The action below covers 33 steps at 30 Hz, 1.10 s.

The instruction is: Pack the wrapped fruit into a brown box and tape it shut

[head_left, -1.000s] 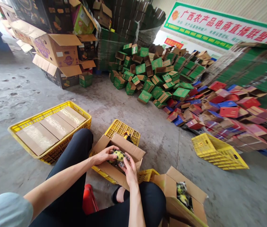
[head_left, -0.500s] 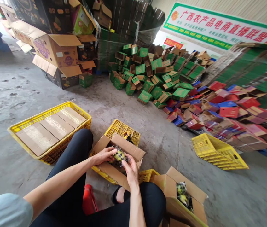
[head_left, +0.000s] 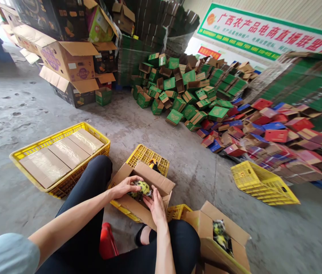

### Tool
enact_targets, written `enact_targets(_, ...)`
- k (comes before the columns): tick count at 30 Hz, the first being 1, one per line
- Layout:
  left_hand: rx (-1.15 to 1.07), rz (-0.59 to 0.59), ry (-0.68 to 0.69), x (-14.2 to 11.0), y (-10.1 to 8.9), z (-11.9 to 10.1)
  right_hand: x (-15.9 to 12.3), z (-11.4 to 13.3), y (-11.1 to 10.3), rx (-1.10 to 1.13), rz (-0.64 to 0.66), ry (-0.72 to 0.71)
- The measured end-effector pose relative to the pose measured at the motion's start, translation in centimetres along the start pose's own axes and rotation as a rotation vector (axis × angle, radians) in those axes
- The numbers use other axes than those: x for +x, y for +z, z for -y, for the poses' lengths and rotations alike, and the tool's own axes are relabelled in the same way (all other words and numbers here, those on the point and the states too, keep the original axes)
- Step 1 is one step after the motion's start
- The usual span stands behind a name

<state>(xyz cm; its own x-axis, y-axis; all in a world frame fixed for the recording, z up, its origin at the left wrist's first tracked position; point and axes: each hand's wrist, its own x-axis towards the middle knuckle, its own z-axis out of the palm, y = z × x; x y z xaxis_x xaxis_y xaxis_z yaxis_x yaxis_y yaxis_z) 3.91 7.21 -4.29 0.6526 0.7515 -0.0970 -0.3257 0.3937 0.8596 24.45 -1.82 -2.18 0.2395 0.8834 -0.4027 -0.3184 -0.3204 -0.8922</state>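
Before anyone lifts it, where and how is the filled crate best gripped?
Probably by the rim at the two short ends, a hand at each, from above. The crate is long and upright, its rim stands above the taped boxes, and the left knee overlaps one long side in view. The left hand and right hand are at the wrapped pack.

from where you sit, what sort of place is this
Probably a packing warehouse: heaped green cartons, taped boxes in a yellow crate, and a plastic-wrapped item between the hands.
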Motion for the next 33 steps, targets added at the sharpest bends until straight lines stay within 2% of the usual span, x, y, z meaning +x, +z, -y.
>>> enact_targets(5,-0.002,0.061,-0.062,0.2,0.0,0.4,-0.1,0.2,0.2,0.018,-0.014,-0.035)
enact_targets(9,-0.030,0.037,-0.030,0.2,0.1,0.9,-0.4,0.9,0.3,0.040,-0.012,-0.064)
enact_targets(12,-0.050,0.023,-0.068,0.1,0.2,0.9,-0.5,1.2,0.5,0.042,-0.011,-0.076)
enact_targets(16,-0.071,-0.023,-0.145,-0.1,0.2,0.4,-0.6,1.0,0.7,-0.022,0.054,-0.096)
enact_targets(21,-0.026,-0.017,-0.099,-0.1,0.2,0.1,-0.4,0.9,0.7,-0.093,0.111,-0.150)
enact_targets(30,0.074,-0.004,-0.038,0.2,0.2,0.2,0.6,0.4,-0.2,-0.180,-0.073,-0.252)
enact_targets(33,0.223,-0.071,0.016,0.1,0.0,0.2,0.9,0.1,-0.6,-0.178,-0.072,-0.241)
